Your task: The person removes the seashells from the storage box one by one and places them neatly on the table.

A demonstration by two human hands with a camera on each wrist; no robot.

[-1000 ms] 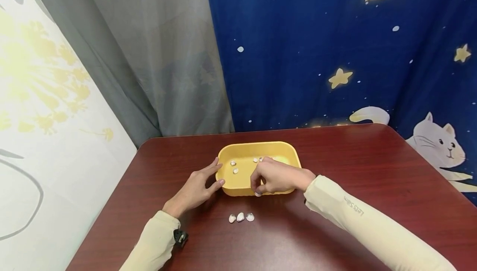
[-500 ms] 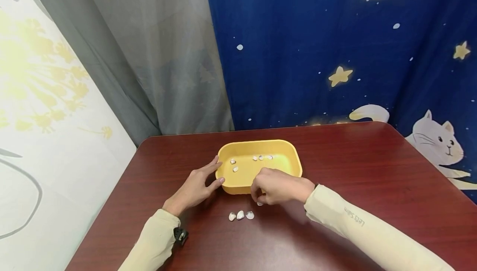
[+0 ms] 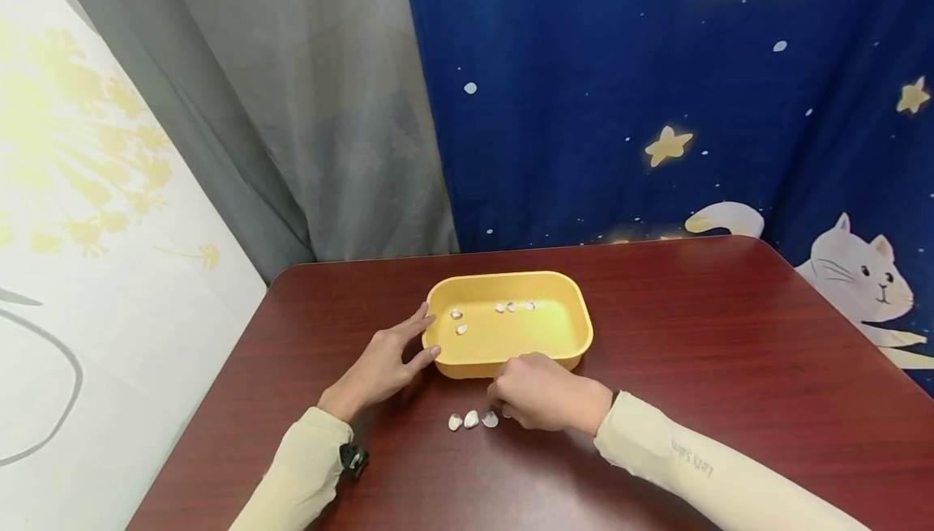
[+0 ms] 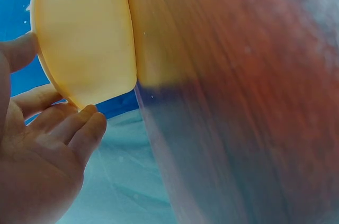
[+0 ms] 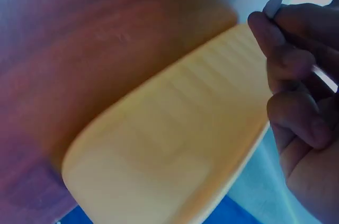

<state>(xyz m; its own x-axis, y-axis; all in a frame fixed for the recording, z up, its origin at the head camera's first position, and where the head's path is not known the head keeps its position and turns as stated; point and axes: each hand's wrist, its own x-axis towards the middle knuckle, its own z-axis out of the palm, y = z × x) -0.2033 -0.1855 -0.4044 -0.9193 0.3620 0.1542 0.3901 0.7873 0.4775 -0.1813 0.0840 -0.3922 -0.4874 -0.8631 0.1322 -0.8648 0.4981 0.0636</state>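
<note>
My right hand (image 3: 543, 391) is just in front of the yellow plastic tray (image 3: 511, 370), its thumb and index finger pinching a small white seashell (image 5: 274, 5). In the head view the fingers hide most of that shell, low over the table. Close to the left of it, three white seashells (image 3: 471, 419) lie in a short row on the tabletop. My left hand (image 3: 379, 369) rests against the tray's left end, fingers and thumb spread and fairly straight along the wall. Inside the tray lie several more small shells (image 3: 511, 306), some near the back and two at the left.
The tray stands on a dark red wooden table (image 3: 693, 312). Behind the table hang a grey curtain (image 3: 350, 150) and a blue star-patterned curtain (image 3: 569, 109). A white patterned panel (image 3: 95, 271) borders the left side.
My right hand has moved from over the tray's front rim toward me and down to the table, carrying the seashell beside the row. The left hand stays at the tray's end.
</note>
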